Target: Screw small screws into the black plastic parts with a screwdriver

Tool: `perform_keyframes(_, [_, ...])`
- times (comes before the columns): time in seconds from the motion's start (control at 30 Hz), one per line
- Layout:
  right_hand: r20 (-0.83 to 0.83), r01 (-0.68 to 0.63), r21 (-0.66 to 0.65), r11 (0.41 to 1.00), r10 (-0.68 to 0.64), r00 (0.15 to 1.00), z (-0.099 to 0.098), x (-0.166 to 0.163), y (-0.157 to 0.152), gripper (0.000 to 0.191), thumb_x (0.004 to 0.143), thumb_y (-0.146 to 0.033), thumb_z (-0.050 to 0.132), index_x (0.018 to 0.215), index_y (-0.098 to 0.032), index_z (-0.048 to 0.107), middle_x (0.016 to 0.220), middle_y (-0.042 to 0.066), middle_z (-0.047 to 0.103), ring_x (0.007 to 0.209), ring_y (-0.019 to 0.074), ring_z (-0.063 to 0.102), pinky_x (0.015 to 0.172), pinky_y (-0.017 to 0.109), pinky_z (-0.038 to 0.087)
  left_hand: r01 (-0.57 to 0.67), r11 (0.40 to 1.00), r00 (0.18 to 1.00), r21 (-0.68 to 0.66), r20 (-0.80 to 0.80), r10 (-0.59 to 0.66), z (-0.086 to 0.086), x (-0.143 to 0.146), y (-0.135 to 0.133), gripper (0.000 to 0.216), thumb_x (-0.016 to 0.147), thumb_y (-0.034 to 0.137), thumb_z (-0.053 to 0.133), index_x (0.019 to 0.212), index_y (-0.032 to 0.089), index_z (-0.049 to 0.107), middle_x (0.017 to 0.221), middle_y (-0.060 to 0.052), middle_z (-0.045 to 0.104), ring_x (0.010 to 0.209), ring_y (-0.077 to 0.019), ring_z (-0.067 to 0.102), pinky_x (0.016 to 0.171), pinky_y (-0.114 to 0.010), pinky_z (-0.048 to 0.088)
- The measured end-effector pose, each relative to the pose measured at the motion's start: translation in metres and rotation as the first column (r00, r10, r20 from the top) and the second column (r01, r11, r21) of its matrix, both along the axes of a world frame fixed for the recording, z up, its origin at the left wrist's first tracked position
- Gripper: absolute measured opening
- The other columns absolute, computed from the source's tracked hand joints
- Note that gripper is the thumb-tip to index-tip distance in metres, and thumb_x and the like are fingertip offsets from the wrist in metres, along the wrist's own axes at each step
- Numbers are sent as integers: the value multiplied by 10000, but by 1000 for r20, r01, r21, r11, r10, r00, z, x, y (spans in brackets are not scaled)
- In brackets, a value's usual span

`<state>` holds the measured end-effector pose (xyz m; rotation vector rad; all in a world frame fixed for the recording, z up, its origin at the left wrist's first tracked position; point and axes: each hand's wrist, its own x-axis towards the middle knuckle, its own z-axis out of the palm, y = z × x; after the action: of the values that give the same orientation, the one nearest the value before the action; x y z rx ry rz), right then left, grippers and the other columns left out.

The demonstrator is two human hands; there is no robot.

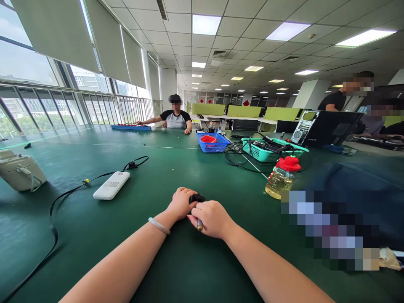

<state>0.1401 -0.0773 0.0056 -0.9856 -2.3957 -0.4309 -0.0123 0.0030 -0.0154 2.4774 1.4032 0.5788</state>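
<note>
Left hand (180, 203), closed on black object (198, 197). Right hand (213, 216), wrapped round slender tool (200, 226). Left of grip: white device (112, 186), print illegible.

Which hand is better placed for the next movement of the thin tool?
Probably the right hand: it grips the thin tool, whose end sticks out beneath it. The left hand is at the black object, apparently steadying it.

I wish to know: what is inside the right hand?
In the right hand, one end of a slim tool shows. The curled fingers cover much of it; its kind is unclear.
</note>
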Motion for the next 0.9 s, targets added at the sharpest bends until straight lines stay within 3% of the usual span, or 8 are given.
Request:
perform_keyframes(0.2, [-231,70,13,997,-65,971,11,17,2,374,949,-256,452,605,-185,580,569,-3,532,505,99,440,530,252,280,20,1000,1000,14,-4,-20,1,-1,-1,356,817,300,629,1164,235,671,1241,-57,666,1250,-305,470,1071,-469,400])
perform_keyframes(0.57, [-13,33,-48,998,-33,999,3,-3,-3,267,905,-323,568,696,-177,646,693,19,610,561,114,492,538,272,289,15,1000,1000,-6,-5,-15,-3,-1,3,362,834,304,601,1182,228,664,1257,-61,658,1257,-295,460,1074,-462,389])
perform_keyframes(0.7, [-105,67,-17,998,-68,992,6,3,-1,315,947,-279,487,694,-184,648,654,9,568,556,110,475,541,265,296,28,1000,999,-14,-16,-28,-1,-1,1,366,837,295,604,1193,229,656,1264,-54,654,1259,-293,459,1076,-453,391])
perform_keyframes(0.9, [-215,11,-20,1000,-15,976,9,21,4,361,969,-267,445,657,-187,609,607,-7,517,528,100,433,537,235,297,27,1000,1000,6,-13,-27,2,-2,-2,349,833,303,627,1174,237,663,1260,-53,655,1249,-302,466,1074,-454,393])
